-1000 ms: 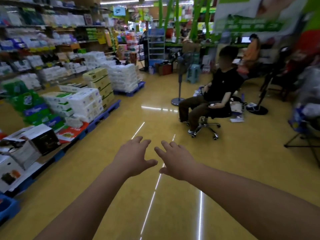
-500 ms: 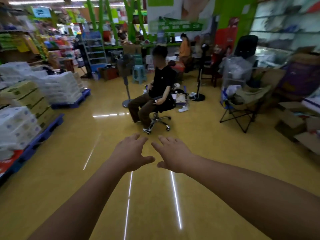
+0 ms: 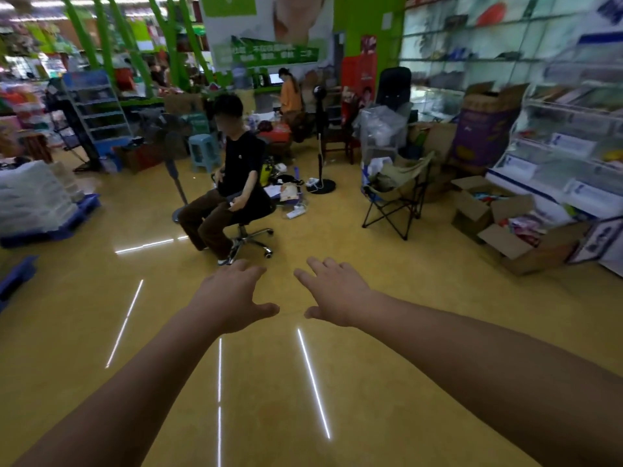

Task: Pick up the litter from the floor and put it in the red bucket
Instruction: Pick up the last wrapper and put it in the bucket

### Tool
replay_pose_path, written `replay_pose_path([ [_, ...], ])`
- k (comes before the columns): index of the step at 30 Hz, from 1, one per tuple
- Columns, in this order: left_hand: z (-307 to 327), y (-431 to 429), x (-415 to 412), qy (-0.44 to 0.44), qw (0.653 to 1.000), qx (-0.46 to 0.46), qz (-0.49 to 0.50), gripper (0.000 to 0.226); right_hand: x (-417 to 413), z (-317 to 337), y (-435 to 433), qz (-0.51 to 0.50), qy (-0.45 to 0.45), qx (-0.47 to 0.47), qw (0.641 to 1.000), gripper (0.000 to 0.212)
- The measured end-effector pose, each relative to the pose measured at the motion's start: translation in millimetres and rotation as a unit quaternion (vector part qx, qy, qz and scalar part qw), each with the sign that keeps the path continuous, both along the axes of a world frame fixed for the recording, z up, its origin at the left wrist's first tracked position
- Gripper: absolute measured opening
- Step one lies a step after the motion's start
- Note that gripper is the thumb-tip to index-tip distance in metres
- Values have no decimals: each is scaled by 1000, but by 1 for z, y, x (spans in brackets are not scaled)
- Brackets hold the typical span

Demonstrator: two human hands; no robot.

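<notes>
Litter: we see none on the bare yellow floor (image 3: 269,399) near our hands; the only loose bits are papers and packets (image 3: 286,193) lying beside the seated person's office chair (image 3: 251,230), and we cannot tell whether those count as litter.
Red bucket: not in view, so we cannot say where it stands.
What changed: over the last second our view has swung to the right; the pallets of boxed goods that filled the left side have slid almost out, and the folding camp chair (image 3: 394,200), open cardboard boxes (image 3: 499,224) and white display shelves (image 3: 566,153) have come in on the right.
Left hand: our left hand (image 3: 232,294) is empty, palm down, fingers spread, stretched out over the floor as before.
Right hand: our right hand (image 3: 337,291) is likewise empty and loosely spread, just beside the left, not touching it.
Meaning for the task: we judge that we are still scanning the shop, with nothing picked up yet.
Next: we would look along the floor by the chair and boxes, then find the bucket.
Risk: we might take someone's belongings for rubbish.
</notes>
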State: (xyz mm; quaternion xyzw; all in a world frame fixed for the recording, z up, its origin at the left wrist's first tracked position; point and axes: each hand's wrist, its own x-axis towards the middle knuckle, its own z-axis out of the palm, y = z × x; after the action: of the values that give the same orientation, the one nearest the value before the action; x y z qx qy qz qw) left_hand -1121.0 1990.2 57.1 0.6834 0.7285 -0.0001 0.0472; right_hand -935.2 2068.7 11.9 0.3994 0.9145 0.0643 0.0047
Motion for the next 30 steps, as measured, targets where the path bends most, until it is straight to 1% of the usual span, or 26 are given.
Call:
replay_pose_path([
  [10,-16,64,166,-9,994,-13,-109,85,176,-17,15,-104,0,-11,995,79],
  [16,-29,94,245,-8,984,-24,-176,86,265,-24,23,-181,-5,-31,983,78],
  [23,-37,144,318,-24,966,-27,-255,88,341,-33,36,-257,-16,-45,965,79],
  [30,-55,208,386,-37,941,-31,-335,88,398,-45,68,-327,-22,-57,943,81],
])
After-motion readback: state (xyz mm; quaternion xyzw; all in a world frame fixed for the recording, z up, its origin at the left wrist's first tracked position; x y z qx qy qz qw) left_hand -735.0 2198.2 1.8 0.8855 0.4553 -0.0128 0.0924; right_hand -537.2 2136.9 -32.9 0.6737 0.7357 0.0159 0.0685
